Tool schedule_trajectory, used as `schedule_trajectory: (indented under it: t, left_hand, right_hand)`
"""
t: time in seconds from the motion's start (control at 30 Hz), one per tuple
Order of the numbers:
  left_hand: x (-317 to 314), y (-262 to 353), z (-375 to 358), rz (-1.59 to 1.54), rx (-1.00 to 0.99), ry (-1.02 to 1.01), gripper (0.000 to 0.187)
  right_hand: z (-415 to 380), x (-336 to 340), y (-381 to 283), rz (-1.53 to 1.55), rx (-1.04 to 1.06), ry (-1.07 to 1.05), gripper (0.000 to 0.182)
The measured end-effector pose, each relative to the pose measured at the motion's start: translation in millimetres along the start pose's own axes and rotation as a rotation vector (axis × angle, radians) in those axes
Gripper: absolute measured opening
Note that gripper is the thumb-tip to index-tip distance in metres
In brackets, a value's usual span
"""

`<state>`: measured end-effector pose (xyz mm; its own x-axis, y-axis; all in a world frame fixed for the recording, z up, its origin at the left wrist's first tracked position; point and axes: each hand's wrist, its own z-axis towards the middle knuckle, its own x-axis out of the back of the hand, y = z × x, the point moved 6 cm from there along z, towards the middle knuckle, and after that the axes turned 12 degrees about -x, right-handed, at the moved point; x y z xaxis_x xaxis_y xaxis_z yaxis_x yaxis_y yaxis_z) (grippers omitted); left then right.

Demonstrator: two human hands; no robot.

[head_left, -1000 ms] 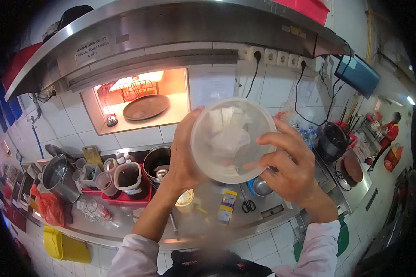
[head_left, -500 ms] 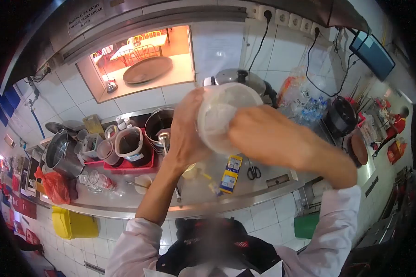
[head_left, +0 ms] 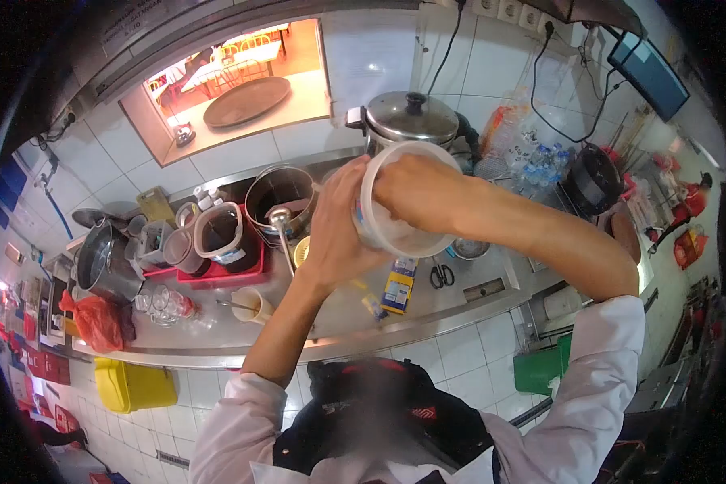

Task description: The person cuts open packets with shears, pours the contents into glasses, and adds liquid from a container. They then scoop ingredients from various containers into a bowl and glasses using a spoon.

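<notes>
A round, translucent plastic container (head_left: 409,235) is held up above the counter, tilted with its mouth toward me. My left hand (head_left: 340,228) is closed around its left side. My right hand (head_left: 419,192) reaches through the mouth, knuckles bent. Its fingertips are hidden inside, and whatever they hold cannot be made out. Below the container, a blue and yellow packet (head_left: 398,286) and black-handled scissors (head_left: 441,275) lie on the steel counter (head_left: 339,343). A long-handled ladle (head_left: 281,218) leans from a steel pot (head_left: 260,194) left of my left hand.
A lidded pot (head_left: 411,121) stands behind the container. On the left, a red tray (head_left: 218,278) carries tubs of dark liquid, beside a large steel pot (head_left: 105,262) and glasses (head_left: 165,306). Bottled water (head_left: 544,165) and a black pan (head_left: 595,189) are at the right. A cup (head_left: 254,305) stands near the front.
The container has tilted more toward the right, and my right hand has gone deeper into it. My left hand keeps its hold. The view has shifted slightly, showing the lidded pot more fully.
</notes>
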<state>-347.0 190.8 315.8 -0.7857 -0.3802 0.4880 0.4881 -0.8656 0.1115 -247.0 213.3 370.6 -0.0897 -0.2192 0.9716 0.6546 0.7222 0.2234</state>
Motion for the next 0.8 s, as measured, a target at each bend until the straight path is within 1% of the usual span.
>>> schedule_trajectory:
  t: [0.07,0.1,0.2,0.23,0.3,0.33,0.4,0.43,0.47,0.5,0.53,0.57,0.6,0.63,0.67,0.7,0.73,0.77,0.8]
  left_hand:
    - [-0.1,-0.5,-1.6,-0.009,0.040,0.020,0.112]
    - [-1.0,-0.5,-1.4,-0.010,0.032,0.026,0.112]
    - [-5.7,-6.5,4.2,-0.030,0.077,-0.059,0.109]
    - [-3.8,-8.3,9.3,-0.024,0.067,-0.053,0.109]
    - [-0.9,-18.0,13.7,-0.084,0.158,-0.041,0.110]
    - [6.5,-22.1,16.9,-0.011,0.068,0.020,0.110]
    - [23.7,-27.3,38.1,-0.085,0.013,0.081,0.110]
    - [38.6,-26.3,55.6,-0.004,-0.095,0.143,0.107]
    - [53.0,-25.5,76.5,-0.147,-0.094,0.179,0.106]
    - [71.0,-12.1,105.1,-0.031,-0.213,0.175,0.104]
    - [83.9,-10.3,119.6,-0.015,-0.175,0.312,0.106]
    - [104.0,-2.4,139.0,0.076,-0.229,0.268,0.091]
    - [111.2,3.4,163.3,0.082,-0.241,0.206,0.094]
    - [118.0,14.0,188.8,0.090,-0.258,0.148,0.097]
    - [126.9,56.9,228.8,0.100,-0.297,0.176,0.097]
    - [134.3,83.8,267.9,-0.032,0.123,0.326,0.067]
    - [131.6,92.8,275.9,-0.186,0.555,0.444,0.045]
    - [126.8,77.2,280.8,-0.206,0.539,0.430,0.045]
    - [125.1,61.8,304.8,-0.155,0.050,0.351,0.045]
  right_hand:
    - [-1.5,-2.9,-1.3,-0.044,0.090,0.030,0.028]
    - [-3.7,-2.9,1.0,-0.053,0.085,0.033,0.028]
    - [-16.7,16.8,-3.6,0.003,0.040,0.013,0.026]
    - [-25.6,36.3,-3.3,0.028,0.021,0.109,0.023]
    - [-42.6,66.9,9.3,0.104,-0.029,0.265,0.017]
    - [-53.7,76.7,19.8,0.164,-0.064,0.316,0.014]
    - [-86.1,106.3,43.4,0.490,-0.296,0.315,0.012]
    - [-109.3,109.9,54.4,0.705,-0.368,0.378,0.015]
    - [-135.7,107.8,66.3,0.911,-0.435,0.449,0.018]
    - [-161.7,102.7,75.3,0.856,-0.409,0.471,0.018]
    - [-187.9,94.8,82.9,0.798,-0.376,0.496,0.018]
    - [-205.4,74.0,87.2,0.882,-0.339,0.429,0.018]
    - [-218.2,49.3,89.8,0.949,-0.293,0.371,0.020]
    - [-227.3,10.3,91.1,0.976,-0.433,0.146,0.023]
    - [-225.5,-28.7,87.1,1.004,-0.571,-0.109,0.022]
    - [-225.1,-69.6,83.0,0.901,-0.645,-0.262,0.020]
    - [-234.0,-110.8,84.0,0.733,-0.632,-0.213,0.019]
    - [-244.9,-143.8,83.0,0.584,-0.628,-0.183,0.019]
    - [-250.3,-155.6,84.5,0.590,-0.656,-0.174,0.019]
